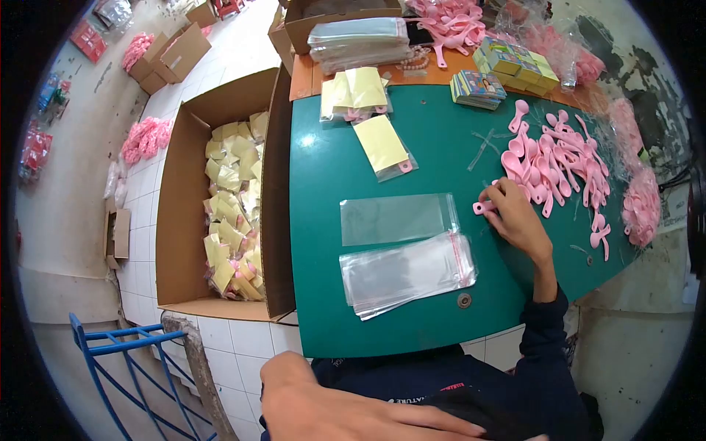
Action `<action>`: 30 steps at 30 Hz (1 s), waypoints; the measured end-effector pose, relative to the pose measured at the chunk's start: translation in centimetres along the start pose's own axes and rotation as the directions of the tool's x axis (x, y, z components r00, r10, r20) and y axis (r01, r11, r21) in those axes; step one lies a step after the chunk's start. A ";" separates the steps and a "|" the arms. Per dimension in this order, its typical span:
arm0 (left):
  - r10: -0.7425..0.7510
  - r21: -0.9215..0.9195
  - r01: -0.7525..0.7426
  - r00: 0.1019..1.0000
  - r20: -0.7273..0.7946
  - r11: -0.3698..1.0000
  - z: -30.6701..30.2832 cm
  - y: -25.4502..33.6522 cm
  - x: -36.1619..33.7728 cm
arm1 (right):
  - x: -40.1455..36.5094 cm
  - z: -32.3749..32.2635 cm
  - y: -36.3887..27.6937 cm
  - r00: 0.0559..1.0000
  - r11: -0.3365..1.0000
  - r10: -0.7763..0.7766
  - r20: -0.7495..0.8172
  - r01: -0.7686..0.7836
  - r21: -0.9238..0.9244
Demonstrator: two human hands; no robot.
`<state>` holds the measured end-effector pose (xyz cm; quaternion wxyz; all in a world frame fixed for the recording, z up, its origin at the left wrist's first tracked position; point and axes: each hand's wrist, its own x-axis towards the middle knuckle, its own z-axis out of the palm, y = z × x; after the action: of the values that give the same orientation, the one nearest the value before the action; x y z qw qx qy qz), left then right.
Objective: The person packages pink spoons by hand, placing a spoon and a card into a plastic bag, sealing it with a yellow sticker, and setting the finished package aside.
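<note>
My right hand (516, 222) pinches a pink spoon (483, 208) at the left edge of a heap of pink spoons (543, 170) on the green tabletop (412, 309). Close to the camera at the bottom, my left hand (346, 408) is open, its fingers stretched to the right and nothing visible in them. Left of my right hand lie a single clear plastic bag (397, 220) and a stack of clear bags (408, 275). Farther back are a packed bag with a yellow card (381, 145) and a pile of similar packs (356, 91).
A large cardboard box (278, 184) full of packed bags stands left of the table. Stacks of small printed cards (476, 88) and more plastic bags (359, 40) lie at the back. Bagged pink spoons (641, 206) are at the right. A blue metal rack (132, 338) stands lower left.
</note>
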<state>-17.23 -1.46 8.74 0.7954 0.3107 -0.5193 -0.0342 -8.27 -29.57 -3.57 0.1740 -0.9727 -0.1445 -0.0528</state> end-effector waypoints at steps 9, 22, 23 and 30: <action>-0.489 0.891 0.386 0.841 -0.233 0.239 -13.6 -10.9 -0.9 | 5.5 -1.6 3.0 0.947 0.956 -0.232 0.222 0.180 0.234; -0.618 0.481 0.757 0.646 -0.448 0.443 -16.6 -13.4 -2.0 | 9.0 -6.9 -2.5 0.932 0.802 0.211 -0.294 0.007 0.598; -0.699 0.198 0.839 0.535 -0.475 0.507 -16.9 -13.1 -1.9 | 9.0 -6.9 -2.9 0.927 0.793 0.220 -0.304 0.012 0.610; -0.699 0.088 0.865 0.455 -0.552 0.493 -16.7 -12.4 -1.3 | 9.2 -6.0 -4.9 0.898 0.714 0.213 -0.386 0.126 0.689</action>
<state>-0.39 -3.27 -3.35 0.7091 0.6549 -0.1113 -0.2364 -1.26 -24.86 5.02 0.5571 -0.7993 -0.0870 -0.2076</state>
